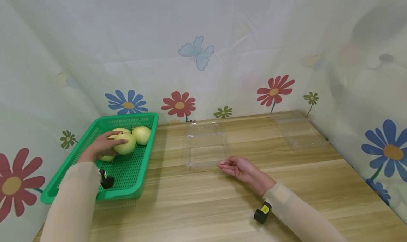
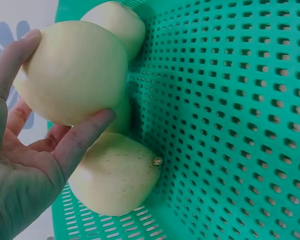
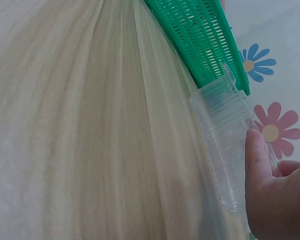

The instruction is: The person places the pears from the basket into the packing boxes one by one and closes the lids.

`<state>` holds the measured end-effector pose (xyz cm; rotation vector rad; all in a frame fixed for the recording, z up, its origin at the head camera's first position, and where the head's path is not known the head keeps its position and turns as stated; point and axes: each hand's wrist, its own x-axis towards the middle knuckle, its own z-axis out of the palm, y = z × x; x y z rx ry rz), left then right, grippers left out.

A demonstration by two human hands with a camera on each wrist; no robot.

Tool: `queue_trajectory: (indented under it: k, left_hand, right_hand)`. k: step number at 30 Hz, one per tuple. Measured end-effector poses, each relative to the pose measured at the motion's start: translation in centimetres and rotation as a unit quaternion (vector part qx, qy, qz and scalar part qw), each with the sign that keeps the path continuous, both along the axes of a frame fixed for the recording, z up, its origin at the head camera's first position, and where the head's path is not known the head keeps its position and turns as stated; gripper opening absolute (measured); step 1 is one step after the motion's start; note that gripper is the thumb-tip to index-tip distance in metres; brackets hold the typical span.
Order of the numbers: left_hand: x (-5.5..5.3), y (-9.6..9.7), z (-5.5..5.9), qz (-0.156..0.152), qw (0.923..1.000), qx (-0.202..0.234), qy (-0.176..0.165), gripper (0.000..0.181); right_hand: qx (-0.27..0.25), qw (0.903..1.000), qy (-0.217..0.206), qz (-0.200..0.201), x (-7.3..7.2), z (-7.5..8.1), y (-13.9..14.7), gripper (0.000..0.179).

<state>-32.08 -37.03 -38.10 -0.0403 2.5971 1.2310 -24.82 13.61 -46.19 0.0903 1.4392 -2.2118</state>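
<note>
In the head view my left hand (image 1: 101, 146) is over a green basket (image 1: 148, 153), gripping a pale yellow-green pear (image 1: 125, 143). The left wrist view shows thumb and fingers spread around this pear (image 2: 72, 72). Beneath and beside it lie other pears, one with its stem showing (image 2: 115, 172). My right hand (image 1: 241, 168) is at the near right corner of a clear plastic box (image 1: 206, 141) with its lid folded back. In the right wrist view, the rim of the box (image 3: 215, 130) runs between my thumb and fingers, pinched there.
A second clear plastic container (image 1: 299, 132) lies at the table's back right. The wooden table (image 1: 203, 203) meets a flower-print curtain (image 1: 235, 58) behind and at the sides. The basket stands at the left, its right wall facing the box.
</note>
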Motion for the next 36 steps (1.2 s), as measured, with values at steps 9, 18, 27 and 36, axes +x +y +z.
queue_trajectory:
  k: [9,18,27,36]
  left_hand:
    - [0.4,0.2,1.3,0.008,0.9994,0.03,-0.013,0.088]
    - [0.2,0.4,2.1,0.015,0.9974,0.069,-0.015,0.089]
    - [0.5,1.9,3.7,0.018,0.996,0.086,-0.01,0.091]
    - [0.5,2.5,5.3,0.009,0.9899,0.141,-0.012,0.086]
  right_hand:
    - [0.005,1.0,0.002,0.002,0.0,0.0,0.0,0.035]
    - [0.003,1.0,0.005,0.003,0.0,0.0,0.0,0.036]
    - [0.004,0.9999,0.009,0.007,0.0,0.0,0.0,0.038]
    - [0.003,0.9999,0.007,0.007,0.0,0.0,0.0,0.036]
